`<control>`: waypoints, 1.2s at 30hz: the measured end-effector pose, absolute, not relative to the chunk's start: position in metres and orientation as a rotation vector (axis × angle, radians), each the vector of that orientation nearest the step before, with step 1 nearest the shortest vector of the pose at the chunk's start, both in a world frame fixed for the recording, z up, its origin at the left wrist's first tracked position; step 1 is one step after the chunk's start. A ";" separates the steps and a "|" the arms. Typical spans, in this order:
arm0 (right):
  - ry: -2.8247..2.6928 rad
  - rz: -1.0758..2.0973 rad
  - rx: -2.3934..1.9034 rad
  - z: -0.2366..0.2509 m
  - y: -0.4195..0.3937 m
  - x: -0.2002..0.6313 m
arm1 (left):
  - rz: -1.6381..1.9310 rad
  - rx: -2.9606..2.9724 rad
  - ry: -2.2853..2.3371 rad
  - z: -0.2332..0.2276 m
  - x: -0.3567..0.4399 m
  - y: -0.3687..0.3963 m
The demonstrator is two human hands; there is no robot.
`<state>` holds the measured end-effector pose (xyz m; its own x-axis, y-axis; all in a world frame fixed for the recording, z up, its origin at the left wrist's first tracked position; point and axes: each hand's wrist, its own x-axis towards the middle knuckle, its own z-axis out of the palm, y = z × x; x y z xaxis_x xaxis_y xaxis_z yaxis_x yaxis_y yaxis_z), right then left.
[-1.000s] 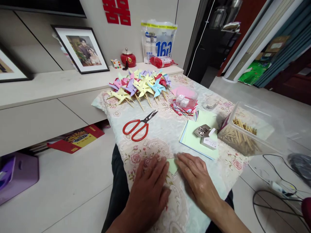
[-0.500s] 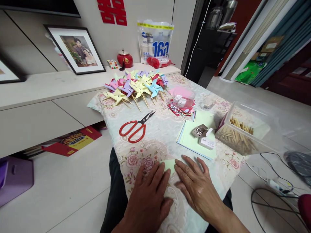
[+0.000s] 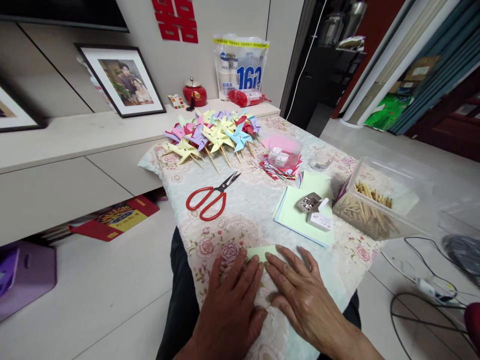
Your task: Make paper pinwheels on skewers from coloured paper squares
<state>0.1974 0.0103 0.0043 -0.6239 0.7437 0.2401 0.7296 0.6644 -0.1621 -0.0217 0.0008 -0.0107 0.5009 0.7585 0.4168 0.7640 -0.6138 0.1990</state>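
Floral table (image 3: 243, 200) | both hands flat on green paper (image 3: 262, 251)

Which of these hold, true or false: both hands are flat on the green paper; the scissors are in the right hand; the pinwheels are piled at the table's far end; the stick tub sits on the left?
1. Both the left hand and right hand press flat on the green paper. True.
2. The red scissors are in the right hand. False: they lie alone on the tablecloth.
3. The pinwheels are piled at the far end. True.
4. The tub of sticks sits on the left. False: it is at the right edge.
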 end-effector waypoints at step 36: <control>-1.820 0.913 -1.308 0.029 0.058 0.172 | -1.757 -2.864 -2.236 0.015 -0.023 0.060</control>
